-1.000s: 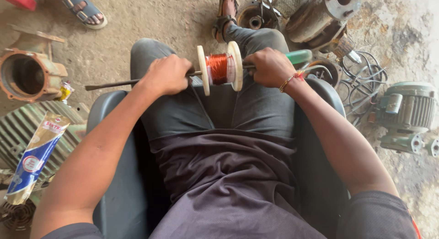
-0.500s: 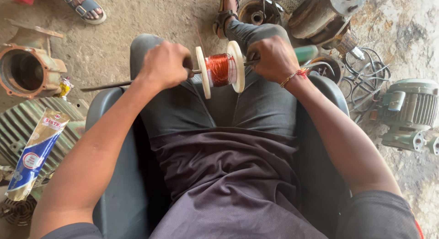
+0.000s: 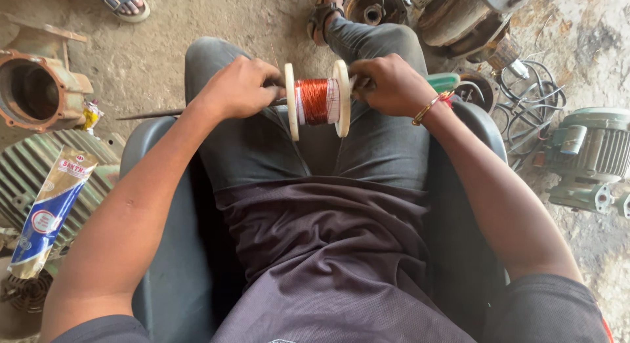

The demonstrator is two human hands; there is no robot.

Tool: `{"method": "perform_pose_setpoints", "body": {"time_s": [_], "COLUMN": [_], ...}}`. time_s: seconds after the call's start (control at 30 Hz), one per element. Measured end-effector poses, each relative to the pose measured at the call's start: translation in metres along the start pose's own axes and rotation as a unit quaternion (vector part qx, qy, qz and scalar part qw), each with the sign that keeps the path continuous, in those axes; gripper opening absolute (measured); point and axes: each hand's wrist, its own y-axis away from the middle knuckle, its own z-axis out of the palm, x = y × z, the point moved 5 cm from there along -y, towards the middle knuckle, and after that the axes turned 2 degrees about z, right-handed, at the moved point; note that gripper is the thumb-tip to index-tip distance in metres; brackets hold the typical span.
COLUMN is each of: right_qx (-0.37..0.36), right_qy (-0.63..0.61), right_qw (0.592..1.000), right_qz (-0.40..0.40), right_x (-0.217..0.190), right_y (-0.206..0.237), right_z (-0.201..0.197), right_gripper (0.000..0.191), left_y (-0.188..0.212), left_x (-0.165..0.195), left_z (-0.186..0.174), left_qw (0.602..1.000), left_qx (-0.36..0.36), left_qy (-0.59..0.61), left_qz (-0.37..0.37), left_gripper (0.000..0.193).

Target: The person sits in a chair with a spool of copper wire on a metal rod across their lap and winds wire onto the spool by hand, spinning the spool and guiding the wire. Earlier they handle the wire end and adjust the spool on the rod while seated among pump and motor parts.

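Spool count is one: a white-flanged spool wound with copper wire sits above the lap on one thin rod, between two hands. Left hand and right hand are apart, each fisted on the rod just beside a flange. Compared with half a second earlier, the grip and spool look unchanged, the hands barely shifted.

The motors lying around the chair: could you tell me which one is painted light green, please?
The green motor on the ground beside the right arm, past the coiled cables. The ribbed one at the left is duller grey-green, and the casing above it is rusty brown.
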Motion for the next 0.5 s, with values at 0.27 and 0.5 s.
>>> {"method": "perform_pose_setpoints", "body": {"time_s": [0.27, 0.5], "right_qx": [0.091, 0.089], "right_qy": [0.118, 0.111], "right_qw": [0.989, 0.99], "right_qz": [0.025, 0.014], "right_x": [-0.039, -0.046], "right_y": [0.009, 0.002], "right_z": [-0.015, -0.01], "right_gripper": [0.031, 0.043], "left_y": [-0.003, -0.005], "left_x": [0.009, 0.004], "left_z": [0.009, 0.009], "left_qw": [0.997, 1.0], "left_qx": [0.005, 0.002], "left_qy": [-0.068, -0.02], "left_qz": [0.025, 0.011], "left_gripper": [0.033, 0.032]}}
